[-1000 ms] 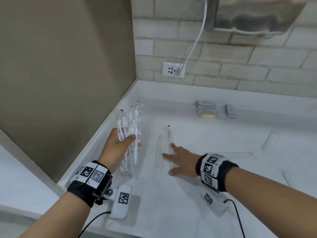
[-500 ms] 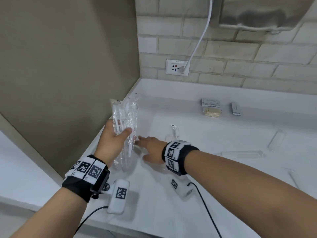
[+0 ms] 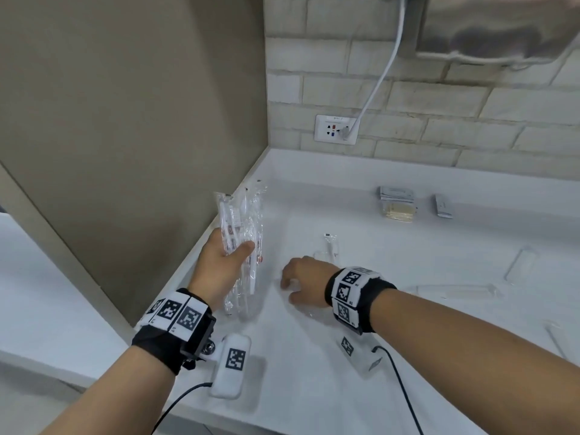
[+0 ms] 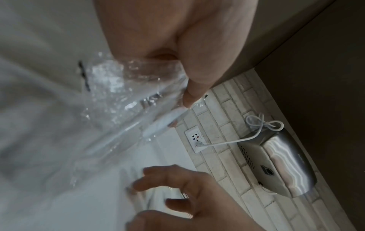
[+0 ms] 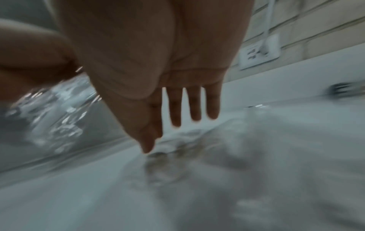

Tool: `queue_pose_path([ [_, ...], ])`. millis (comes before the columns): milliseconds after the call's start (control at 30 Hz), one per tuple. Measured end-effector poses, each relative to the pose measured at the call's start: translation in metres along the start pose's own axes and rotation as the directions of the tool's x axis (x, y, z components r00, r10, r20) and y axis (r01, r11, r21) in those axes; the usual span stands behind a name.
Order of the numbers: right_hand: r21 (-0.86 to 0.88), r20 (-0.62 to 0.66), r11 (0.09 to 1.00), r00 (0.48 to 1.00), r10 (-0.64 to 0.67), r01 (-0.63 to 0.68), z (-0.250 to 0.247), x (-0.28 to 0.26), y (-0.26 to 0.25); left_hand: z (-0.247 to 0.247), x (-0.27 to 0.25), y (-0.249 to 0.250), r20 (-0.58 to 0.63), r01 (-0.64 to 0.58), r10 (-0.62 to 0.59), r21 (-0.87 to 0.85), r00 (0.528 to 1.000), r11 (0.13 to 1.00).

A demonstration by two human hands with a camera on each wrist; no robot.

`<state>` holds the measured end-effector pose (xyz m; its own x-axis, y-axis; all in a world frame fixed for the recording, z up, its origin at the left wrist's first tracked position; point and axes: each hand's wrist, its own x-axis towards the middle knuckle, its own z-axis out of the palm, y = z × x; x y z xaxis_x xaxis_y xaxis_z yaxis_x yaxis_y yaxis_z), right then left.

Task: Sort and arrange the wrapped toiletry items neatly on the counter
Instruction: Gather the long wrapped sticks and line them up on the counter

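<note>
My left hand (image 3: pixel 224 262) grips a bundle of clear-wrapped toothbrushes (image 3: pixel 241 221) upright above the white counter (image 3: pixel 314 387), near the left wall. The left wrist view shows the thumb pressed on the crinkled wrappers (image 4: pixel 126 100). My right hand (image 3: pixel 303 277) is just right of the bundle, low over the counter, with fingers extended downward and nothing held. Another wrapped toothbrush (image 3: pixel 330 246) lies flat, partly hidden behind that hand. In the blurred right wrist view the fingertips (image 5: pixel 175 123) hang just above the wrapped toothbrush (image 5: pixel 168 145).
Grey sachets (image 3: pixel 396 193), a tan packet (image 3: pixel 398 211) and a small grey sachet (image 3: pixel 443 206) lie at the back. Clear wrapped items (image 3: pixel 521 263) (image 3: pixel 455 290) lie to the right. A beige side wall (image 3: pixel 125 120), a socket (image 3: pixel 335 129) and a hand dryer (image 3: pixel 496 26) border the counter.
The right hand left the flat wrapped item, reached left to the bundle, then drew back right. The left hand kept holding the bundle.
</note>
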<state>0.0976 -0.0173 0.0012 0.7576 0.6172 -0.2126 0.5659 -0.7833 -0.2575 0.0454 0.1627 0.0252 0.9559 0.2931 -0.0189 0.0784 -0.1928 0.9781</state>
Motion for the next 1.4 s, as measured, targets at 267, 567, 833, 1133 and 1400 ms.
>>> queue_pose_path([
  [267,0.145,0.016,0.873,0.884,0.468,-0.465,-0.015,-0.022,0.036,0.02,0.004,0.0,0.071,0.028,-0.028,0.003,0.997,1.0],
  [567,0.354,-0.049,0.793,0.837,0.546,-0.496,-0.015,-0.013,0.019,0.027,0.009,-0.006,0.077,0.023,-0.023,0.0,0.997,1.0],
  [833,0.254,0.002,0.841,0.87,0.493,-0.477,0.0,-0.012,0.012,0.033,0.004,-0.004,0.067,0.004,-0.004,-0.005,0.998,1.0],
  [1133,0.843,-0.133,0.512,0.859,0.495,-0.165,-0.05,-0.029,0.022,0.053,0.0,-0.001,0.126,0.073,-0.062,-0.087,0.99,0.994],
  [1400,0.941,-0.161,0.339,0.86,0.485,-0.015,-0.056,-0.029,0.017,0.074,-0.004,0.014,0.282,0.008,0.053,-0.209,0.958,0.978],
])
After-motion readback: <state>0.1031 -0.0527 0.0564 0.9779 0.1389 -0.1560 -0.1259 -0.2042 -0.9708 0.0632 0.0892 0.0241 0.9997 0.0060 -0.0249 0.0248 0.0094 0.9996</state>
